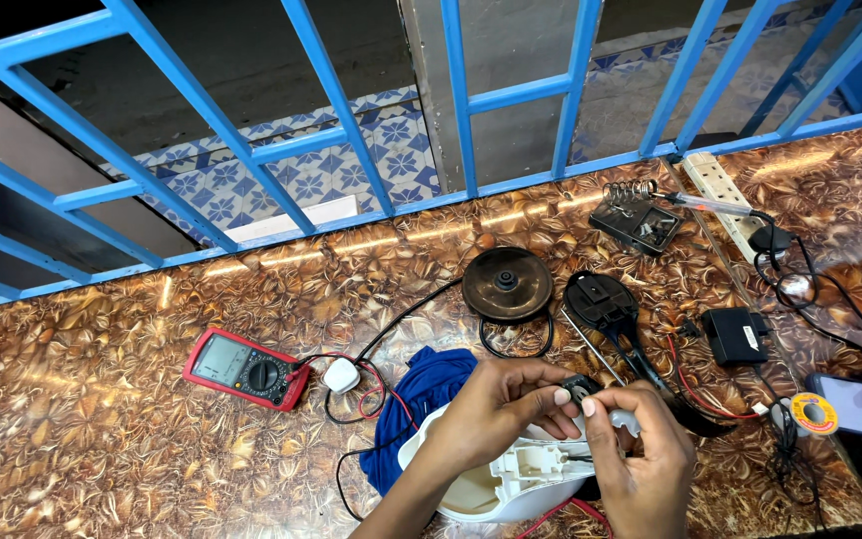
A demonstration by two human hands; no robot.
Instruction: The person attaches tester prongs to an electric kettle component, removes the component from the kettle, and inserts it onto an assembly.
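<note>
Your left hand (496, 404) and right hand (641, 459) meet over a white kettle body (496, 479) lying on blue cloth (421, 394), fingertips of both pinching a small dark part (581, 387) just above the kettle's open handle

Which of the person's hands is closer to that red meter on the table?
Left. The left hand is right of the red meter, past the white plug; the right hand is farther right.

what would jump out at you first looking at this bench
Both hands, left hand and right hand, pinch a small dark part above an opened white appliance at the bottom centre. A red multimeter lies to the left, and bright blue window bars run behind the patterned brown worktop.
</note>
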